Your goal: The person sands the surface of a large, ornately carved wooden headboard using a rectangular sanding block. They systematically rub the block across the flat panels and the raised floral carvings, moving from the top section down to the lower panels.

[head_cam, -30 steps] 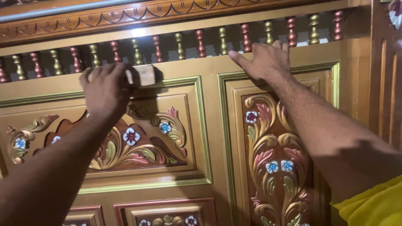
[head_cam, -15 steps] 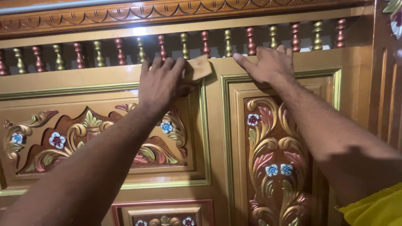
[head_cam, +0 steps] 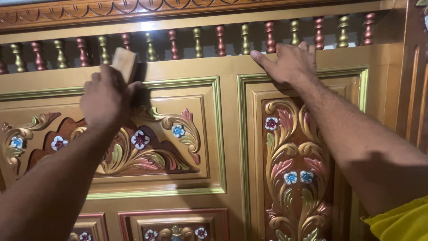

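Against the upper rail: left hand (head_cam: 104,96) presses a small tan rectangular block (head_cam: 124,62) to the golden-brown carved wooden panel (head_cam: 223,147).
Left fingers: curled closed around the block's lower part; its upper end projects above them.
Block position: at the top edge of the flat rail, just below the row of red and gold turned spindles (head_cam: 220,39).
Right hand (head_cam: 287,62): fingers spread and flat on the same rail, gripping nothing, well apart from the block.
Open room: bare rail runs between the two hands.
Edges: green-gold moulding (head_cam: 218,134) frames the recessed panels below.
Recess contents: painted scrollwork with blue and red flowers (head_cam: 290,178).
Lower right corner: yellow sleeve (head_cam: 401,223).
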